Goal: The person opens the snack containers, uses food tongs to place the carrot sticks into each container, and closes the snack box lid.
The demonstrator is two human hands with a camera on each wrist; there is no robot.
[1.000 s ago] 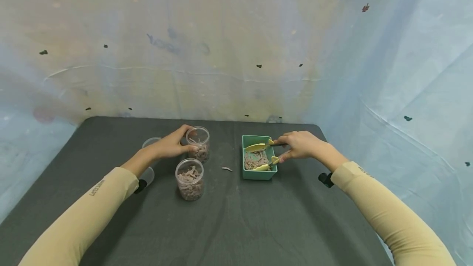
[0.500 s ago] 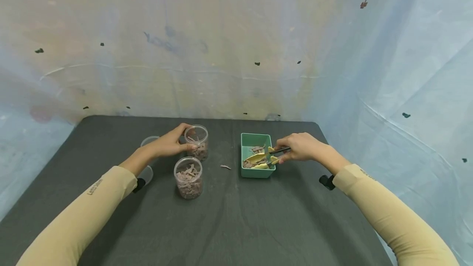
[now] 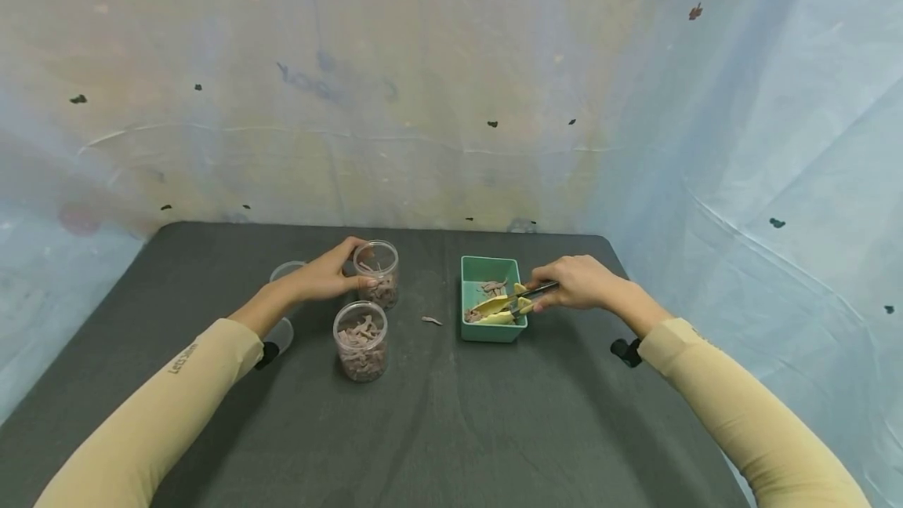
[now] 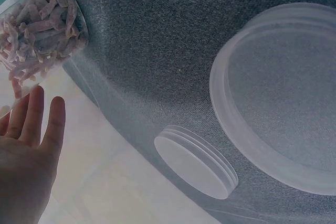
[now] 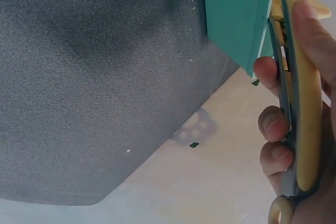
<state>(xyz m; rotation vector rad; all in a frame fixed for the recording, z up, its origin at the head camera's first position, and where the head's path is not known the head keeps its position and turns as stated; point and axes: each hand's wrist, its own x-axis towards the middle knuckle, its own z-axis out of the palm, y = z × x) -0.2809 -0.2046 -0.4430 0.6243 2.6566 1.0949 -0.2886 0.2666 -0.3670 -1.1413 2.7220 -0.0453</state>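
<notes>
My left hand (image 3: 320,277) grips the side of the far clear plastic jar (image 3: 385,291), which holds some brownish-pink strips. Closer to me stands a second clear jar (image 3: 363,355), fuller with the same strips. On the right, my right hand (image 3: 578,282) holds black-and-yellow tongs (image 3: 490,305), their tips down inside a green rectangular container (image 3: 494,333). In the right wrist view, fingers and thumb wrap the tongs' yellow handle (image 5: 306,108). Some strips (image 3: 493,287) lie at the container's far side; others are partly hidden under the tongs.
One loose strip (image 3: 432,321) lies on the dark table (image 3: 423,429) between the jars and the container. Two round translucent lids, a large one (image 4: 223,103) and one that looks smaller (image 4: 194,163), lie by my left wrist. A plastic sheet (image 3: 423,85) hangs behind the table.
The tongs' arms have come closer together, and their far tip has moved toward the container's near side, with strips gathered there. My left hand stays on the far jar.
</notes>
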